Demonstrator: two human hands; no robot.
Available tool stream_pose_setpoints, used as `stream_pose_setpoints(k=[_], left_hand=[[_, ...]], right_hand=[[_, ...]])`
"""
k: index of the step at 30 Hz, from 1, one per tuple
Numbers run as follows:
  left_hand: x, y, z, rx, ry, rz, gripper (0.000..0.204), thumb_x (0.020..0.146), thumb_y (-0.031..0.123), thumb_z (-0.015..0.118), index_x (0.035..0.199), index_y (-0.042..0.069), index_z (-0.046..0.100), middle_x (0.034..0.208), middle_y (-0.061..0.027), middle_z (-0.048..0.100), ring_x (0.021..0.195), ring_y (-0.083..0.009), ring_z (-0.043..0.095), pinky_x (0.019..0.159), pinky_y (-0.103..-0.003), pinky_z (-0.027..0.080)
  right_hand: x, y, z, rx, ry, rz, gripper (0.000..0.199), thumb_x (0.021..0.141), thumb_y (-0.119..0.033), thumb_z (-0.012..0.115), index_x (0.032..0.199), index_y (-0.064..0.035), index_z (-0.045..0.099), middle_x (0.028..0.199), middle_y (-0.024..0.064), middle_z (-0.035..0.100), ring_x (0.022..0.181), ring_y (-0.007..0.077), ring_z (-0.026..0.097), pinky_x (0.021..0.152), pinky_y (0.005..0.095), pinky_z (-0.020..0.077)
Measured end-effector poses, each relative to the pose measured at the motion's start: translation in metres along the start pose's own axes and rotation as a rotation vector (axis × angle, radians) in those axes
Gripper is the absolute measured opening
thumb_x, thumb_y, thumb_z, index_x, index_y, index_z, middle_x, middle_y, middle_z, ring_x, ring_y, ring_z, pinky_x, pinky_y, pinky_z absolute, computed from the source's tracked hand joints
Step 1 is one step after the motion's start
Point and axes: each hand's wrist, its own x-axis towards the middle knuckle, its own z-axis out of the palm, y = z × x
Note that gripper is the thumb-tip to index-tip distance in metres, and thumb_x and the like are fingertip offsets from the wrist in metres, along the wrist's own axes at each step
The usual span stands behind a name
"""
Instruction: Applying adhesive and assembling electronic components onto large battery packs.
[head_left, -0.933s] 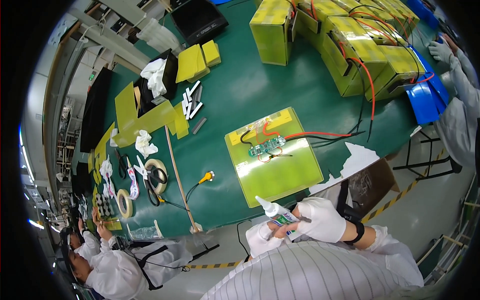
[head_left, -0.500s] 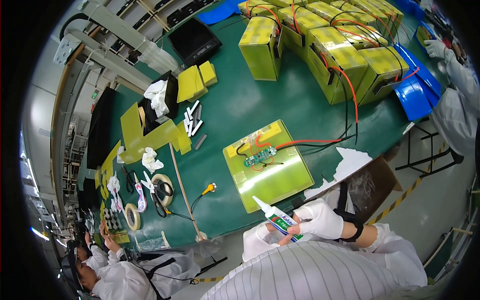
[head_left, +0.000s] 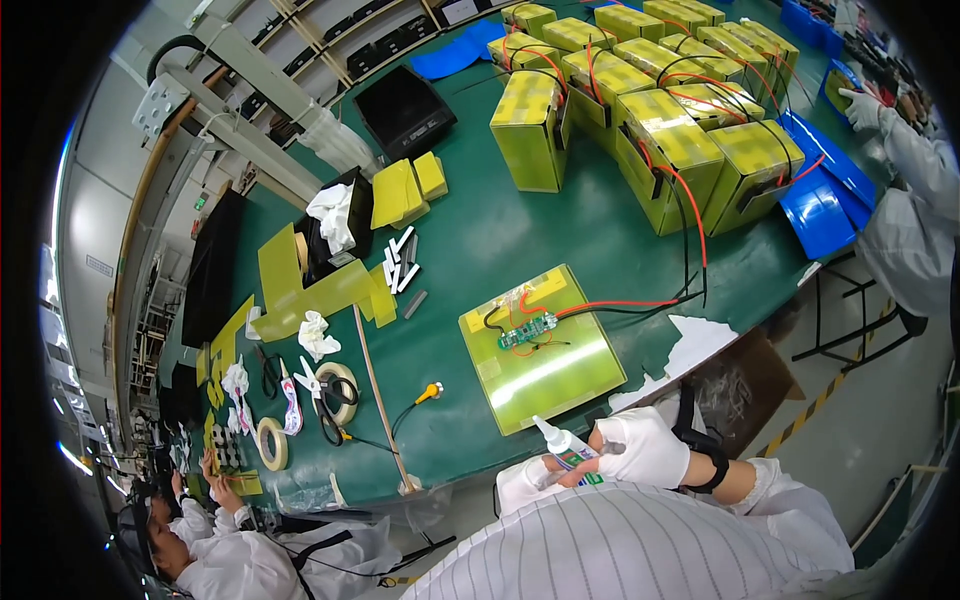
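In front of my body, close to the table's near edge, a white glue tube [head_left: 566,446] with green and blue print tilts, its pointed nozzle up and to the left. My right hand [head_left: 642,447], in a white glove with bare fingertips, is closed around the tube. My left hand [head_left: 524,484], gloved the same way, grips it from the left and below; part of its fingers is hidden. Just beyond the nozzle a flat yellow-green pack [head_left: 545,380] lies on the table. A small green circuit board [head_left: 527,331] sits on it, with red and black wires leading right.
Several taped yellow battery packs [head_left: 670,145] with wires stand at the far right of the green table [head_left: 450,300]. Scissors [head_left: 328,405], tape rolls [head_left: 272,444] and a yellow-tipped cable [head_left: 429,392] lie to the left. Co-workers sit at left [head_left: 230,560] and right [head_left: 915,220].
The glue tube has tilted and shifted slightly right, with less of its printed side showing. My hands stay closed on it. The whole view has shifted a little, so the table appears lower.
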Motion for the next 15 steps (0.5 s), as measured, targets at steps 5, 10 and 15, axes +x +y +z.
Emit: stream_pose_setpoints(k=[5, 10, 15], left_hand=[[0.001, 0.001, -0.002, -0.038, -0.019, 0.002, 0.013, 0.079, 0.003, 0.076, 0.092, 0.000, 0.073, 0.078, -0.0039, 0.070, 0.065, -0.0073, 0.060, 0.058, -0.024, 0.046], [-0.001, -0.011, -0.001, -0.081, -0.010, 0.025, 0.013, 0.080, 0.002, 0.075, 0.094, 0.001, 0.073, 0.080, -0.0034, 0.070, 0.069, -0.0077, 0.061, 0.062, -0.024, 0.047], [-0.002, -0.021, 0.000, -0.269, 0.006, -0.061, 0.013, 0.082, 0.003, 0.073, 0.096, 0.001, 0.073, 0.085, -0.0031, 0.070, 0.073, -0.0077, 0.060, 0.066, -0.024, 0.047]], right_hand=[[-0.002, 0.002, 0.004, 0.050, 0.018, 0.033, 0.017, 0.074, -0.015, 0.075, 0.074, -0.0044, 0.061, 0.062, 0.0122, 0.058, 0.054, 0.0268, 0.057, 0.051, 0.0338, 0.0437], [0.000, 0.002, 0.005, 0.022, 0.037, 0.002, 0.018, 0.073, -0.013, 0.075, 0.070, -0.0047, 0.059, 0.061, 0.0118, 0.058, 0.053, 0.0269, 0.058, 0.050, 0.0342, 0.0438], [-0.002, 0.008, 0.009, 0.024, 0.057, 0.001, 0.020, 0.072, -0.012, 0.076, 0.068, -0.0047, 0.058, 0.060, 0.0117, 0.057, 0.053, 0.0276, 0.057, 0.050, 0.0343, 0.0434]])
